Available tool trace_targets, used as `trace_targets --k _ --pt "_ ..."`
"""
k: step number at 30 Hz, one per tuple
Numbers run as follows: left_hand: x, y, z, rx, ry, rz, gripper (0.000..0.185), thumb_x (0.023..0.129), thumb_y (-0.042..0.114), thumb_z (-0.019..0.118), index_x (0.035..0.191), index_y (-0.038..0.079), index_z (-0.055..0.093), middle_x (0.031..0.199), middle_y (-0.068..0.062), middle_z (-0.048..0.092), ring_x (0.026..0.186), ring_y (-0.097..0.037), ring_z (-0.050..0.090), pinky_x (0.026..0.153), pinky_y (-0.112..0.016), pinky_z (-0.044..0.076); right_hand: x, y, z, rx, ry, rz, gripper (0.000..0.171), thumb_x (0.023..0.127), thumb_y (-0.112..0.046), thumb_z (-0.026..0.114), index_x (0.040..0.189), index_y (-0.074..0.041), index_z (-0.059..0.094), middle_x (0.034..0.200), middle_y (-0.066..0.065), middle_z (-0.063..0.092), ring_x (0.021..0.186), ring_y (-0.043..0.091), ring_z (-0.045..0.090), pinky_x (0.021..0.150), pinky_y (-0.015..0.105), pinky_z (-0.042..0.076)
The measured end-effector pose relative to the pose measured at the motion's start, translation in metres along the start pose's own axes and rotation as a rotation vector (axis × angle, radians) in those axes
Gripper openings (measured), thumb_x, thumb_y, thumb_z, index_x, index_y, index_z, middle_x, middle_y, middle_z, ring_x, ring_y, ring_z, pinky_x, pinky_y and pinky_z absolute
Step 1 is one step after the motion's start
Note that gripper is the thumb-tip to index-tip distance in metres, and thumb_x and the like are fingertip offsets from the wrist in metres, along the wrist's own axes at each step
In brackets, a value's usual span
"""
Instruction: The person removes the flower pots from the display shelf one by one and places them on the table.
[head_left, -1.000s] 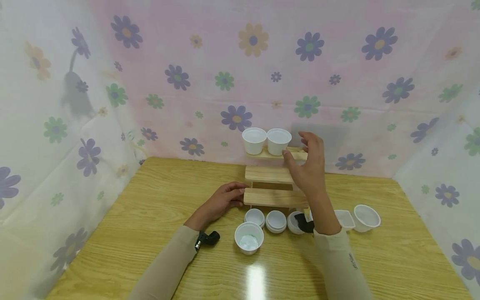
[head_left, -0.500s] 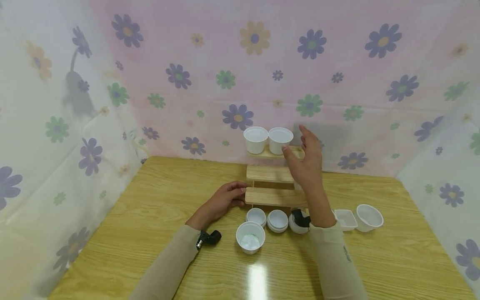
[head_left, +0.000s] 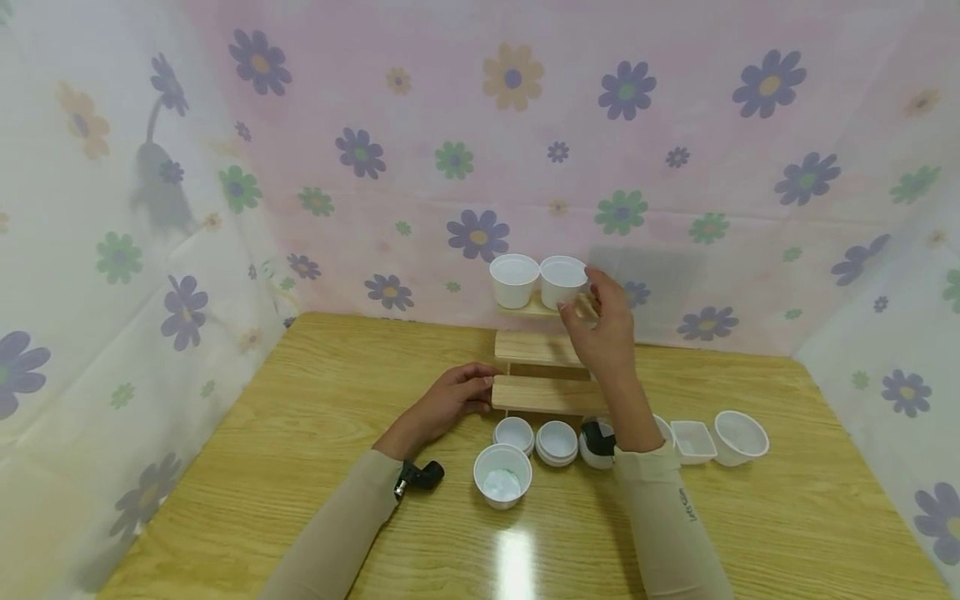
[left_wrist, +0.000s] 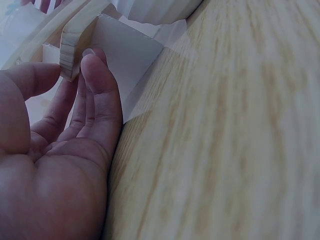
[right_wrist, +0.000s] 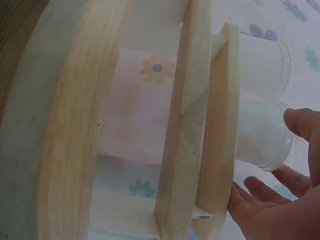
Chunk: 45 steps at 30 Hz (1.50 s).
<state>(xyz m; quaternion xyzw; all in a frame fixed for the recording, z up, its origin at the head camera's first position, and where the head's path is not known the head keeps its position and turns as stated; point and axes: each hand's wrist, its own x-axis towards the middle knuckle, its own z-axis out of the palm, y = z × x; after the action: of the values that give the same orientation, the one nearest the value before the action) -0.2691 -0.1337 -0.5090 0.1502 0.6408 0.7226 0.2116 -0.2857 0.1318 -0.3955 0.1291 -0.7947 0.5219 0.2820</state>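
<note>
A three-step wooden shelf (head_left: 547,393) stands mid-table. Two white cups sit on its top step, a left cup (head_left: 513,281) and a right cup (head_left: 561,282). My right hand (head_left: 592,300) is raised at the right cup's side, fingers loosely spread and holding nothing. In the right wrist view the thumb and fingers of that hand (right_wrist: 275,155) flank the right cup (right_wrist: 257,142) beside the top step (right_wrist: 220,125). My left hand (head_left: 471,390) pinches the left end of the bottom step. The left wrist view shows this hand (left_wrist: 70,65) with thumb and fingertips on the plank end (left_wrist: 75,40).
In front of the shelf lie a white cup (head_left: 502,475) and small round tubs (head_left: 513,433) (head_left: 558,442). A rectangular tub (head_left: 693,440) and a bowl (head_left: 741,435) sit to the right. Flowered cloth walls enclose the wooden table (head_left: 300,467) on three sides.
My right hand has moved left along the top step, from beside the right cup to right against it. The left hand and the shelf have stayed put.
</note>
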Motion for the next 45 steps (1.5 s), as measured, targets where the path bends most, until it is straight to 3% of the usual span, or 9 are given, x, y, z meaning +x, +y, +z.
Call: trace_targets --k 10,19,26,37,45 --pt "0.0001 0.001 0.0016 0.002 0.013 -0.013 0.039 0.113 0.019 0.053 0.144 -0.004 0.056 0.121 -0.01 0.065 0.096 -0.018 0.064 0.083 -0.028 0.057 -0.0033 0.0016 0.0036 0.011 0.035 0.039 0.063 0.094 -0.01 0.081 0.149 0.002 0.052 0.147 0.024 0.055 0.134 0.044 0.058 0.114 0.052 0.047" --pt "0.0001 0.001 0.0017 0.012 0.024 -0.013 0.039 0.112 0.02 0.054 0.143 -0.004 0.058 0.12 -0.011 0.065 0.096 -0.018 0.064 0.083 -0.029 0.057 -0.0046 -0.0007 0.0058 0.01 0.057 0.035 0.055 0.097 -0.017 0.08 0.144 -0.001 0.057 0.145 0.021 0.058 0.133 0.04 0.061 0.111 0.052 0.05" --pt "0.0016 0.0001 0.0006 0.017 0.027 -0.017 0.039 0.112 0.019 0.053 0.143 -0.004 0.058 0.118 -0.01 0.066 0.095 -0.018 0.064 0.084 -0.029 0.057 -0.0042 0.0013 0.0073 0.033 0.11 0.02 0.048 0.093 -0.013 0.083 0.133 0.002 0.059 0.14 0.019 0.063 0.129 0.041 0.063 0.109 0.055 0.051" --pt "0.0013 -0.0002 0.0004 0.015 0.024 -0.014 0.039 0.112 0.02 0.053 0.143 -0.004 0.058 0.118 -0.009 0.066 0.095 -0.018 0.064 0.084 -0.029 0.057 -0.0036 0.0007 0.0065 0.066 0.182 0.013 0.043 0.091 -0.014 0.086 0.123 0.003 0.063 0.137 0.016 0.066 0.125 0.037 0.067 0.111 0.047 0.051" --pt "0.0017 -0.0009 0.001 0.006 0.024 -0.011 0.038 0.112 0.02 0.054 0.142 -0.004 0.058 0.119 -0.009 0.065 0.097 -0.018 0.063 0.084 -0.028 0.057 -0.0041 -0.0069 0.0059 0.142 0.216 0.008 0.042 0.089 -0.003 0.085 0.121 0.01 0.063 0.136 0.024 0.064 0.124 0.045 0.065 0.111 0.055 0.05"
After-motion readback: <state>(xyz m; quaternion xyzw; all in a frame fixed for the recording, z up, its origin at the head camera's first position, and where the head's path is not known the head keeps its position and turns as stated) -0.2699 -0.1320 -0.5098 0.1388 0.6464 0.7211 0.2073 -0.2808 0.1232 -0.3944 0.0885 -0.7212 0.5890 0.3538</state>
